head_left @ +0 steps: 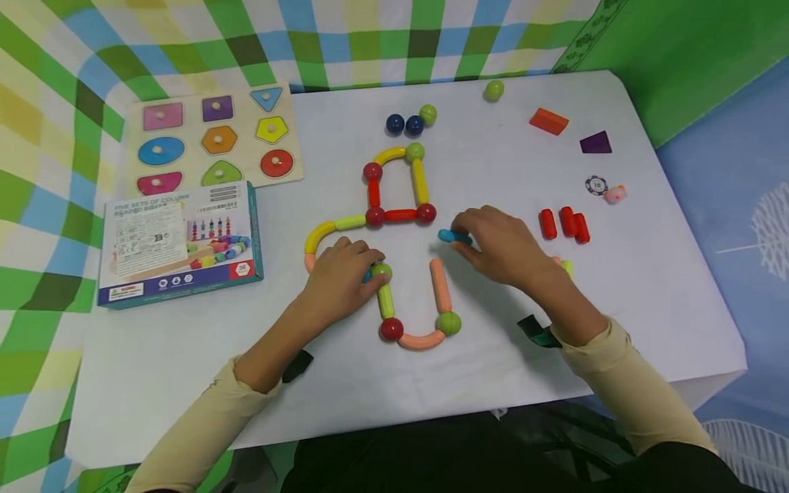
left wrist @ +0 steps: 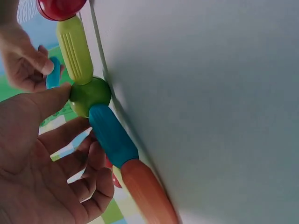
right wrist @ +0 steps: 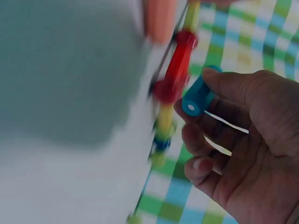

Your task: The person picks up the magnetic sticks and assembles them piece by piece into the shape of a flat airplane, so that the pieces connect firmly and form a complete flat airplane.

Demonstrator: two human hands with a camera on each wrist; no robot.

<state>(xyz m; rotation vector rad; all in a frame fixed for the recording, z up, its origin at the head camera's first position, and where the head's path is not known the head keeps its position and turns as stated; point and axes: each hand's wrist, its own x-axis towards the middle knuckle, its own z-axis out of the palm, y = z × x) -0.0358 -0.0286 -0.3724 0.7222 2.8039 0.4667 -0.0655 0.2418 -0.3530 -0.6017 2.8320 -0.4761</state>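
My right hand (head_left: 496, 243) pinches a short blue rod (right wrist: 198, 97) between thumb and forefinger, held above the table; its near end shows a small silvery disc. My left hand (head_left: 341, 279) has its thumb and forefinger on either side of a green ball (left wrist: 91, 96). From that ball run a lime-green rod (left wrist: 74, 51) and another blue rod (left wrist: 113, 135). An orange-pink curved rod (left wrist: 148, 191) touches the far end of that blue rod. At the lower part of the figure, an upright salmon rod (head_left: 440, 285) stands on a green ball (head_left: 448, 322), its upper end free.
Behind the hands lies a closed loop of red and yellow rods (head_left: 401, 215). Dark blue balls (head_left: 395, 124) sit beyond it. Red rods (head_left: 568, 222) lie at right. A shape puzzle board (head_left: 249, 133) and a toy box (head_left: 179, 239) occupy the left.
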